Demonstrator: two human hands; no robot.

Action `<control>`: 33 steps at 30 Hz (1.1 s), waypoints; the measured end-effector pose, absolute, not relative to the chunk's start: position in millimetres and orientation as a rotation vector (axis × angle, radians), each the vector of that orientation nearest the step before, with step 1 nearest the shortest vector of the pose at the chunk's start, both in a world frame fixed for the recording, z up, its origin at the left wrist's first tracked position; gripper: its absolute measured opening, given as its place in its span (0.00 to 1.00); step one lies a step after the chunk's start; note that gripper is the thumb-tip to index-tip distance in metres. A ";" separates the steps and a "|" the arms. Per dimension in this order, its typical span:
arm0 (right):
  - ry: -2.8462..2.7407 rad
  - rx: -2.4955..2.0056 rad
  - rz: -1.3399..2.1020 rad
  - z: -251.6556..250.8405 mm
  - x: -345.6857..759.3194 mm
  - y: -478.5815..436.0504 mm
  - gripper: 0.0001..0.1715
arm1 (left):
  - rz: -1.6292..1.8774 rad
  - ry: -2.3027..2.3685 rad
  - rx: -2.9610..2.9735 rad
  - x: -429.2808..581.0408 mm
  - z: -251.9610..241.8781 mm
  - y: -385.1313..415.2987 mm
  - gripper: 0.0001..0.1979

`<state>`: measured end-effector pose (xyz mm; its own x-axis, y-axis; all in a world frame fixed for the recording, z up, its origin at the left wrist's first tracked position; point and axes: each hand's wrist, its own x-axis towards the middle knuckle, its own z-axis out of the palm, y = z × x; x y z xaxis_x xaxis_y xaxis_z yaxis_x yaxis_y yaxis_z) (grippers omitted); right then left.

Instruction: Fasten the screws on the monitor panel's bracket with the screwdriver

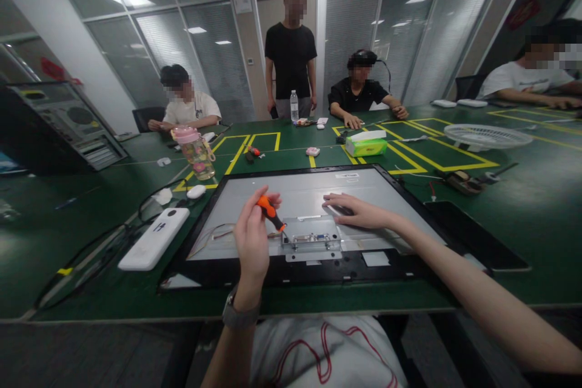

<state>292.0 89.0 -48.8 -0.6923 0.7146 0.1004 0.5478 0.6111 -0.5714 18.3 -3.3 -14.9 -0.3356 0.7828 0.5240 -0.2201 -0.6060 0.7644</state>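
An opened monitor panel lies face down, its grey metal back framed in black. Toward its near edge sits a metal bracket with a row of video ports. My left hand is closed around an orange and black screwdriver. The shaft slants down to the left end of the bracket; whether the tip sits in a screw is too small to tell. Flat on the panel, right of the bracket, rests my right hand, fingers stretched out. Thin wires run over the panel's left part.
Left of the panel lie a white power bank and black cables. A pink-lidded bottle, tissue pack and white fan grille stand farther back. A black flat panel lies right. Several people are around the table.
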 end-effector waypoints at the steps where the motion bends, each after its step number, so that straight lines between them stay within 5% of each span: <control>1: -2.520 -1.019 0.733 -49.3 292.2 89.2 0.35 | 1.961 0.773 1.255 19.2 -13.8 -4.1 0.15; 18: -2.535 -1.022 0.713 -48.8 291.9 89.0 0.35 | 2.082 0.872 1.345 15.6 -17.8 -0.8 0.09; 23: -2.525 -1.007 0.716 -48.6 292.4 89.1 0.35 | 1.990 0.826 1.261 16.9 -14.9 -2.3 0.15; 28: -2.526 -1.009 0.714 -47.8 291.8 88.1 0.36 | 2.181 1.000 1.461 15.7 -13.4 -4.8 0.07; 33: -2.519 -1.001 0.712 -49.7 292.6 89.3 0.35 | 2.083 0.969 1.429 16.2 -13.3 -5.7 0.17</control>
<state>292.6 89.3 -49.7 -0.6951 0.7084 0.1225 0.5393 0.6264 -0.5628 16.2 -5.7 -13.3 -0.3744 0.6860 0.6239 0.0350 -0.6619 0.7488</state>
